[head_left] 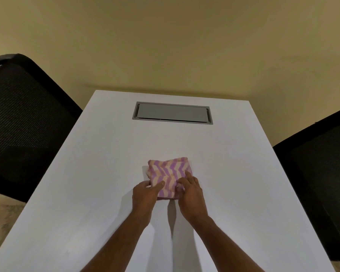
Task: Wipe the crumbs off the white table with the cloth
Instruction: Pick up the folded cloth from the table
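On table (106, 154) | folded purple-cream zigzag cloth (168, 169) | left hand (143, 195), right hand (191, 195) pinch it

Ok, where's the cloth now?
Head view, centre of the table: the cloth lies short of the grey hatch, left hand and right hand on its near end.

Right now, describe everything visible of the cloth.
The cloth is a soft, towel-like fabric with wavy purple and cream stripes, folded into a rough square with rumpled edges. It lies flat on the white table, about midway across it and nearer the person than the grey hatch. The left hand pinches its near left edge, thumb on top. The right hand grips its near right corner, fingers on top.
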The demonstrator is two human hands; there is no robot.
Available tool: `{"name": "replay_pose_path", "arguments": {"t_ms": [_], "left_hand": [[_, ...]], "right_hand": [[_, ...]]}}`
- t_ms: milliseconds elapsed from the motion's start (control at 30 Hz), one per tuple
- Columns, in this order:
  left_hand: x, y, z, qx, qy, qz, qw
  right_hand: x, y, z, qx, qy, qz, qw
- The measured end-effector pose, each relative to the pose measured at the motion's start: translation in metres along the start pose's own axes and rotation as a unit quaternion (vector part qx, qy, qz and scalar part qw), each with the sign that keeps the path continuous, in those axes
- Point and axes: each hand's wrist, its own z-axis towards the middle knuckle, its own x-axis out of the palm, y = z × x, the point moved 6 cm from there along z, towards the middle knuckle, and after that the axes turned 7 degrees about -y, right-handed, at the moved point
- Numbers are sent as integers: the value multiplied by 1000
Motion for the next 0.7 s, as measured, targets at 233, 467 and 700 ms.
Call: {"name": "replay_pose_path", "arguments": {"t_ms": [233, 467, 700], "left_hand": [[-13, 12, -22, -49, 19, -58, 997], [-46, 29, -63, -95, 34, -178, 979], [-89, 41, -123, -117, 88, -244, 959]], "right_hand": [[-4, 5, -38, -13, 15, 12, 1000], [-15, 24, -102, -76, 81, 5, 994], [-25, 66, -150, -136, 89, -163, 973]]}}
